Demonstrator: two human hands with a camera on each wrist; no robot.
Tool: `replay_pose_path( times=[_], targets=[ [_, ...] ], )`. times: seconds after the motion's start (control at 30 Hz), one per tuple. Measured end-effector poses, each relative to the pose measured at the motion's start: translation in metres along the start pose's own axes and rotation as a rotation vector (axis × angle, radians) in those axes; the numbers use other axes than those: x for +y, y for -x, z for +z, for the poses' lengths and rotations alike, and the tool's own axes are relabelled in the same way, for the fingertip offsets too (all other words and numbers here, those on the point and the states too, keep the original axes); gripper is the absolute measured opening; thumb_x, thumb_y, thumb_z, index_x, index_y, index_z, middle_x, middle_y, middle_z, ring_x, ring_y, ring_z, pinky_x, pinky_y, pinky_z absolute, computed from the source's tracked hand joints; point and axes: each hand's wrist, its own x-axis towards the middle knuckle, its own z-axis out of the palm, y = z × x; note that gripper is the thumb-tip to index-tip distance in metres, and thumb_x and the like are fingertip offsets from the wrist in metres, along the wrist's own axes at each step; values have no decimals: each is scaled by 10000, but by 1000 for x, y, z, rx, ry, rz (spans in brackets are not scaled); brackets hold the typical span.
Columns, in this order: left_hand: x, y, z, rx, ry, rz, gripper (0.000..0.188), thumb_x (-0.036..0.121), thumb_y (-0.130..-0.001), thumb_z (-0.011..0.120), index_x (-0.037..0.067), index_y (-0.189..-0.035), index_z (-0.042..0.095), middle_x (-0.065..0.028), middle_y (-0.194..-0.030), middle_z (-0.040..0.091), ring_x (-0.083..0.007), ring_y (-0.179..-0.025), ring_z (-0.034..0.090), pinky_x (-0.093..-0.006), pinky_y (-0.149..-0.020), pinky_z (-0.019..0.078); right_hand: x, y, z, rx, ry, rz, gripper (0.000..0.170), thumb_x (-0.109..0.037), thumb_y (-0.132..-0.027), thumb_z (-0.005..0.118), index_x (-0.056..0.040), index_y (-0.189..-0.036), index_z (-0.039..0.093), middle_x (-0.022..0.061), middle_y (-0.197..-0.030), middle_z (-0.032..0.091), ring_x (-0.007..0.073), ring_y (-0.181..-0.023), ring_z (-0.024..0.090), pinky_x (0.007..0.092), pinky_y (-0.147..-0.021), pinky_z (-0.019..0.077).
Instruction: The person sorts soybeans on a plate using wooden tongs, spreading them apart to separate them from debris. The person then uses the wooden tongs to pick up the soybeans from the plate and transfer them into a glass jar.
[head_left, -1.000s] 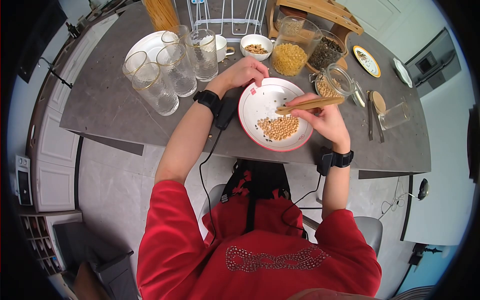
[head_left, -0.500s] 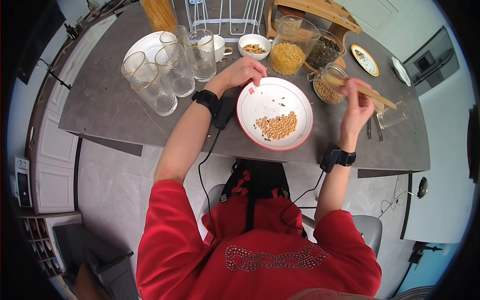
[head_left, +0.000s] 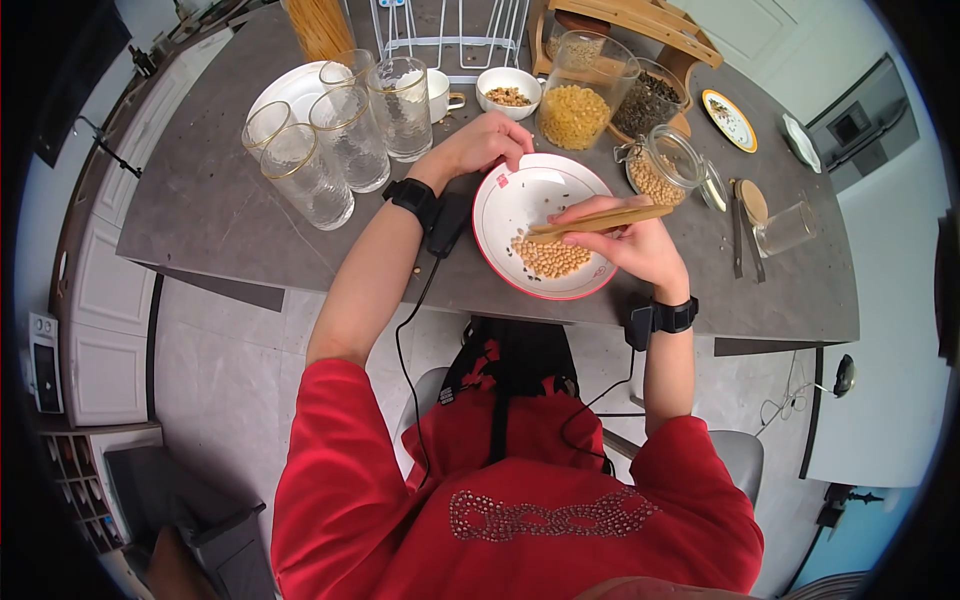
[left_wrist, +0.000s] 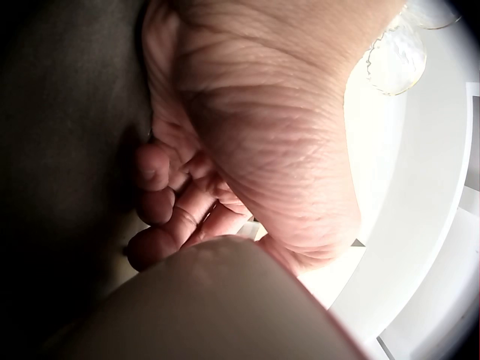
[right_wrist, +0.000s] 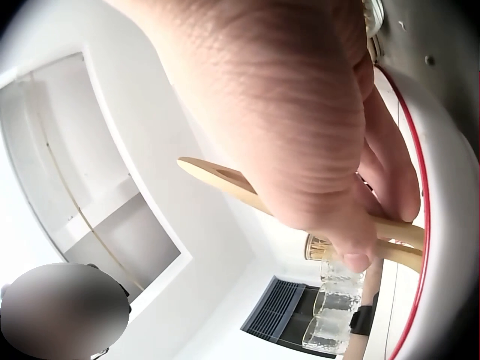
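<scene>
A white bowl with a red rim point(head_left: 510, 200) sits near the table's front edge, holding a heap of round tan beans point(head_left: 555, 262) and a few dark seeds. My left hand point(head_left: 490, 145) grips its far-left rim; in the left wrist view the fingers are curled close to the bowl wall point(left_wrist: 225, 300). Over the bowl's right side, my right hand point(head_left: 645, 245) pinches wooden tongs point(head_left: 625, 214). Their tips are down at the beans' upper edge; the bowl wall hides them in the right wrist view. Just beyond that hand stands an open glass jar point(head_left: 655, 180) of similar beans.
Several tall drinking glasses point(head_left: 350, 140) stand at the left. Behind the bowl are a small bowl of nuts point(head_left: 508, 97), a large container of yellow pieces point(head_left: 575, 115) and a dark-filled jar point(head_left: 650, 105). A small clear glass point(head_left: 787, 232) lies at the right beside a dark metal utensil point(head_left: 739, 245).
My right hand swung the tongs right to the bean jar, then came back left; their tips are now in the bowl, lower than at first. My left hand stayed at the rim.
</scene>
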Motion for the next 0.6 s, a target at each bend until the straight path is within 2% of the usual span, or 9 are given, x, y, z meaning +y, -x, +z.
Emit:
replay_pose_path(
  times=[0.13,0.27,0.33,0.4,0.47,0.6],
  targets=[
    [0,0,0,5,-5,2,210,55,-674,608,1,-832,734,17,-648,622,-38,-513,503,-210,-446,324,-3,-1,3,1,39,-13,177,-76,-886,802,-45,-1059,784,69,-945,781,105,-809,713,266,-743,556],
    [2,1,1,6,6,-8,206,55,-675,609,0,-829,734,17,-647,622,-38,-512,505,-209,-446,324,-4,1,0,25,104,-29,177,-77,-893,799,-60,-1068,781,52,-987,781,100,-818,704,271,-754,553],
    [1,1,1,4,14,-13,205,55,-673,610,-3,-826,733,16,-647,623,-39,-510,505,-208,-445,321,1,7,-9,369,199,-89,156,-68,-919,774,-44,-1073,760,56,-1032,772,112,-859,701,283,-781,561],
    [0,0,1,5,7,-3,206,55,-673,611,-4,-827,733,15,-647,622,-39,-510,505,-208,-445,321,5,3,-22,765,-98,-177,137,-66,-953,740,-11,-1077,722,84,-1051,756,141,-901,701,303,-806,570],
    [2,1,-2,8,-5,6,207,55,-673,611,-5,-828,734,14,-646,622,-40,-510,505,-208,-445,320,15,7,-44,1102,0,-200,145,-79,-979,716,18,-1084,694,123,-1029,746,171,-911,706,305,-819,575],
    [2,0,1,-1,4,11,203,53,-678,616,-6,-832,735,12,-642,618,-41,-503,499,-209,-444,318,20,12,-55,1180,41,-161,162,-93,-989,709,25,-1097,683,137,-1032,739,179,-916,708,308,-817,584]
  ],
)
